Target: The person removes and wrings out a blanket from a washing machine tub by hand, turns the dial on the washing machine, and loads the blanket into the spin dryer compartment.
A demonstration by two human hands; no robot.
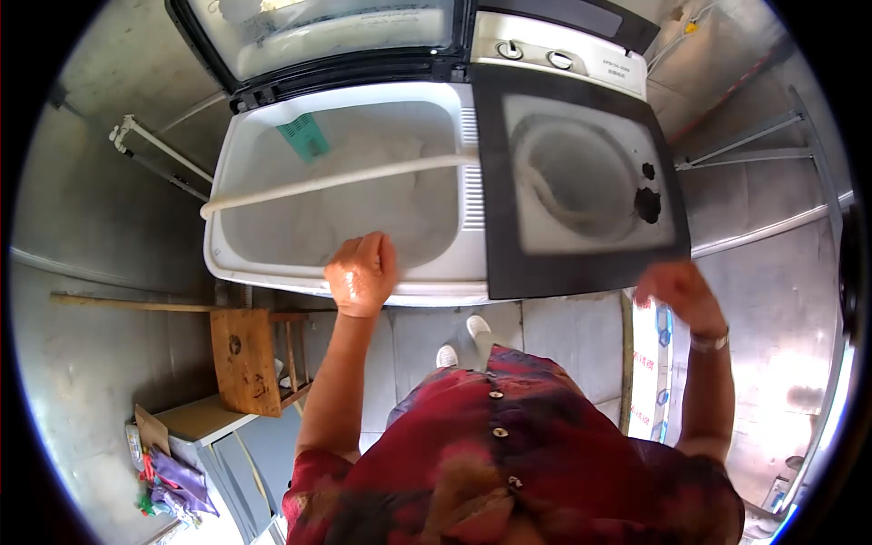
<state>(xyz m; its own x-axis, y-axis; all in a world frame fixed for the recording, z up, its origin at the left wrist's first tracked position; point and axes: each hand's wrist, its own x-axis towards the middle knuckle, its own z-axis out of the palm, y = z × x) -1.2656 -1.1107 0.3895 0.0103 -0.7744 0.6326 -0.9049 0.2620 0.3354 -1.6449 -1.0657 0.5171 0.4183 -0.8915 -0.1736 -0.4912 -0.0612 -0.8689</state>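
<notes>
My left hand (361, 272) is wet and closed into a fist over the front rim of the wash tub (272, 280). Whatever its fingers might hold is hidden. Cloudy greyish water (363, 213) fills the tub, with a pale mass showing faintly in it. Across the top lies a long whitish stick (336, 183), and a green plastic piece (304, 138) sits on the back wall. To the right, my right hand (681, 292) is smeared by motion, near the front corner of the closed spin-tub lid (581, 274).
The wash-tub lid (336, 41) stands raised behind the tub. Two knobs (536, 54) are on the control panel. A wooden stool (243, 361) and a grey cabinet (241, 463) are at left. Metal bars (749, 150) project at right. My feet (463, 341) stand close to the machine.
</notes>
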